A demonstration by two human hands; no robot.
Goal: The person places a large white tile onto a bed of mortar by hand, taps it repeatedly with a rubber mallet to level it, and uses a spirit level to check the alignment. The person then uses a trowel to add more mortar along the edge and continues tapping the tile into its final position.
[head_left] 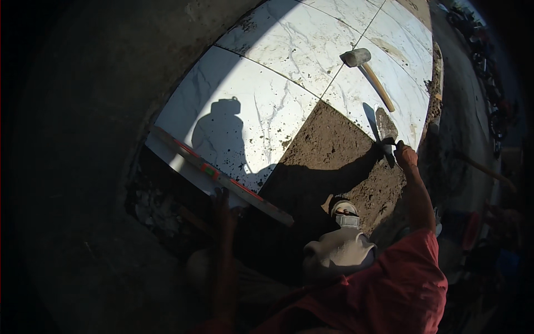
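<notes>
My right hand (406, 156) is closed round the handle of a trowel (386, 127). The trowel's mortar-smeared blade points away from me, over the right-hand tile next to the bare soil. A spirit level (210, 171) with orange-red edges and a green vial lies slantwise along the near edge of the left white marbled tile (278, 111). In deep shade, my left hand (224, 201) is at the level's near side, by the tile edge. Its fingers are too dark to show whether they grip the level or the tile.
A mallet (357, 57) with a grey head and wooden handle rests on the tiles farther right. Bare soil (322, 142) fills the gap between tiles, near my shoe (346, 211). Rubble (156, 209) lies at the left, and a long wooden handle (489, 171) is at the right.
</notes>
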